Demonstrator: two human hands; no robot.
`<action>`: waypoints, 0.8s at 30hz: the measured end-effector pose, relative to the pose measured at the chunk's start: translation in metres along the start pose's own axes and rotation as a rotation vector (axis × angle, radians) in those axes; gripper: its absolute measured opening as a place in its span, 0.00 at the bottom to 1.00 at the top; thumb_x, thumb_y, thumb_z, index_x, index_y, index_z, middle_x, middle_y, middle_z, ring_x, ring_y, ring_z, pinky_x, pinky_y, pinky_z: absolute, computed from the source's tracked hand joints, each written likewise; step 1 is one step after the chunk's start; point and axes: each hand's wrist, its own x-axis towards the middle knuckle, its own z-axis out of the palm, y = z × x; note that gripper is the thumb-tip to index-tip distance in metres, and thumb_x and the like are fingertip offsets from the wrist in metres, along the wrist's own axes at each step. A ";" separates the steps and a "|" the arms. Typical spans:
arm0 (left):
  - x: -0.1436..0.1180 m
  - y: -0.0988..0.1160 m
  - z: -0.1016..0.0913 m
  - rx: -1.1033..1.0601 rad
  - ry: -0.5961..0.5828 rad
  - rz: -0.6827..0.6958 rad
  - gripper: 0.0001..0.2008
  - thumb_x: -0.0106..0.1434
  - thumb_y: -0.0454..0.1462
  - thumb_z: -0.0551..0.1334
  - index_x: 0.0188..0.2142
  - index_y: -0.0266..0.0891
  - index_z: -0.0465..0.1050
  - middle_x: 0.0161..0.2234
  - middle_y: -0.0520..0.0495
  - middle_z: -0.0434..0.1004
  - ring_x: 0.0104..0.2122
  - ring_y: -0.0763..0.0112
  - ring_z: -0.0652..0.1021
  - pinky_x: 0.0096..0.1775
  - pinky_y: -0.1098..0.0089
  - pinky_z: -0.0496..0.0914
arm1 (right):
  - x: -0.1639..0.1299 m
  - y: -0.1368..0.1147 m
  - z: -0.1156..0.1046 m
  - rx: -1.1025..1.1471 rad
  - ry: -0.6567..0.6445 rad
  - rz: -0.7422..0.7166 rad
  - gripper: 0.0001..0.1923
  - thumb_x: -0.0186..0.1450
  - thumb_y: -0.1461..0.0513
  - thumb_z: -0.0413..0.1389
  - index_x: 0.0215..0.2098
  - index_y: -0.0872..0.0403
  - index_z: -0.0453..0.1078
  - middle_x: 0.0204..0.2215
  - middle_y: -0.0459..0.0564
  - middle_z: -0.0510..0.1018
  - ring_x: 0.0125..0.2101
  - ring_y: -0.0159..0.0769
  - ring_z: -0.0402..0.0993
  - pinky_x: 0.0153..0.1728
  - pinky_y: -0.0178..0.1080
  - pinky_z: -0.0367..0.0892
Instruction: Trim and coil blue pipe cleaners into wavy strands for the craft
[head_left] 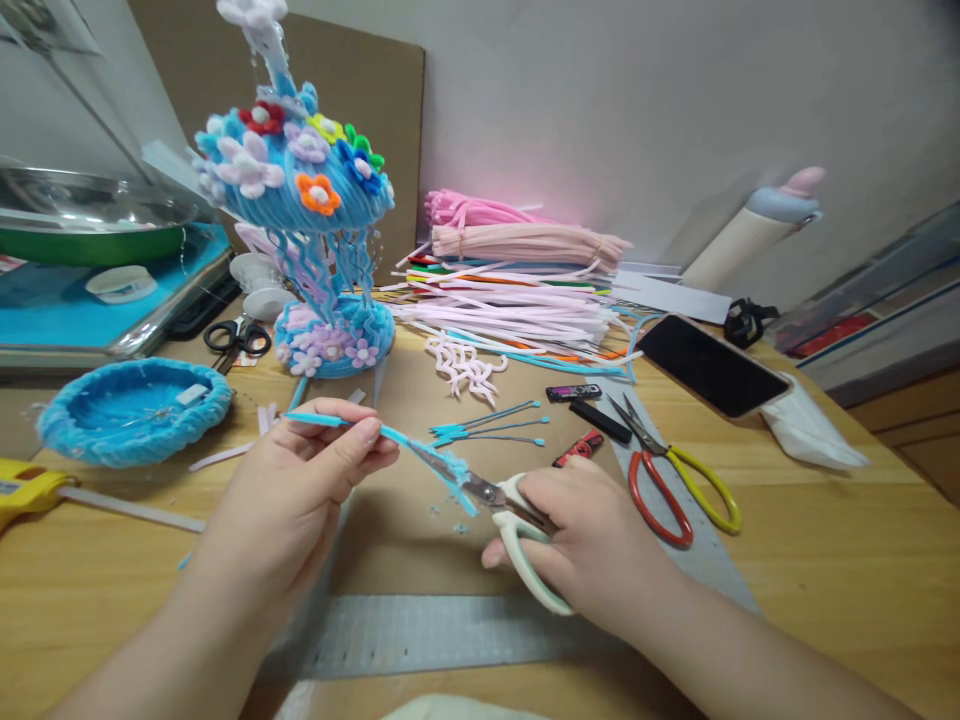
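Observation:
Between thumb and fingers, my left hand (330, 465) pinches a light blue pipe cleaner (401, 437) that runs right, into the scissor blades. My right hand (592, 530) grips scissors with pale green handles (517, 550), their blades at the pipe cleaner's fuzz. Bits of blue fluff (459, 527) lie below on the brown cardboard (405, 560). Just beyond are several trimmed blue stems with bare wire and fuzzy tips (495, 425). Farther back sits a small pile of curled pale pink pieces (465, 368).
A blue jellyfish-like flower decoration (300, 190) stands back left, near a blue fuzzy bowl (135, 410). Pipe cleaner bundles (517, 300) are stacked by the wall. On the right lie red-and-yellow-handled scissors (667, 470) and a phone (712, 365). A yellow tape measure (30, 485) is at far left.

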 end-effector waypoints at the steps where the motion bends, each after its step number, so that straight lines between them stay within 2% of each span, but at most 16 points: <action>1: 0.000 0.000 0.000 -0.004 0.004 -0.004 0.09 0.46 0.35 0.72 0.27 0.37 0.75 0.24 0.55 0.75 0.25 0.78 0.77 0.34 0.78 0.75 | 0.000 0.000 0.000 -0.002 -0.007 0.002 0.20 0.58 0.47 0.60 0.22 0.53 0.65 0.20 0.41 0.73 0.24 0.31 0.65 0.29 0.36 0.46; 8: -0.001 0.002 0.002 -0.029 -0.023 0.012 0.05 0.54 0.36 0.68 0.27 0.38 0.74 0.25 0.53 0.75 0.26 0.76 0.77 0.32 0.78 0.76 | 0.000 0.002 0.000 -0.012 0.001 0.027 0.21 0.57 0.47 0.60 0.21 0.53 0.64 0.18 0.40 0.71 0.24 0.31 0.64 0.29 0.35 0.46; 11: -0.001 0.002 0.000 -0.019 -0.048 0.038 0.03 0.55 0.34 0.66 0.30 0.39 0.74 0.27 0.52 0.76 0.28 0.75 0.77 0.32 0.77 0.76 | 0.001 0.002 0.002 -0.028 0.004 0.021 0.22 0.57 0.47 0.60 0.20 0.54 0.62 0.18 0.40 0.70 0.24 0.31 0.62 0.29 0.35 0.46; 14: -0.002 0.002 -0.001 -0.005 -0.077 0.033 0.09 0.55 0.33 0.66 0.37 0.40 0.74 0.31 0.50 0.76 0.30 0.73 0.77 0.31 0.75 0.76 | 0.001 0.003 0.003 -0.042 0.007 0.017 0.22 0.57 0.47 0.59 0.20 0.54 0.61 0.18 0.40 0.70 0.23 0.30 0.62 0.29 0.35 0.45; 18: -0.002 0.001 -0.001 0.025 -0.089 -0.008 0.11 0.54 0.35 0.67 0.39 0.40 0.74 0.31 0.51 0.75 0.28 0.75 0.76 0.30 0.77 0.75 | 0.001 0.003 0.003 -0.057 0.012 0.000 0.22 0.58 0.47 0.59 0.20 0.54 0.62 0.18 0.41 0.71 0.24 0.31 0.63 0.29 0.36 0.46; 21: -0.001 0.000 0.001 0.030 -0.059 -0.032 0.10 0.55 0.37 0.67 0.38 0.39 0.75 0.27 0.52 0.73 0.24 0.78 0.75 0.28 0.79 0.74 | 0.000 0.002 0.003 -0.052 -0.001 -0.025 0.21 0.59 0.46 0.58 0.21 0.54 0.63 0.19 0.42 0.72 0.24 0.31 0.64 0.29 0.36 0.46; 24: 0.001 0.002 0.002 0.007 0.023 -0.037 0.08 0.55 0.37 0.67 0.36 0.39 0.76 0.27 0.53 0.72 0.21 0.81 0.73 0.24 0.82 0.72 | 0.000 0.002 0.003 -0.041 -0.020 -0.034 0.21 0.58 0.46 0.59 0.21 0.54 0.64 0.20 0.42 0.73 0.24 0.31 0.65 0.30 0.36 0.47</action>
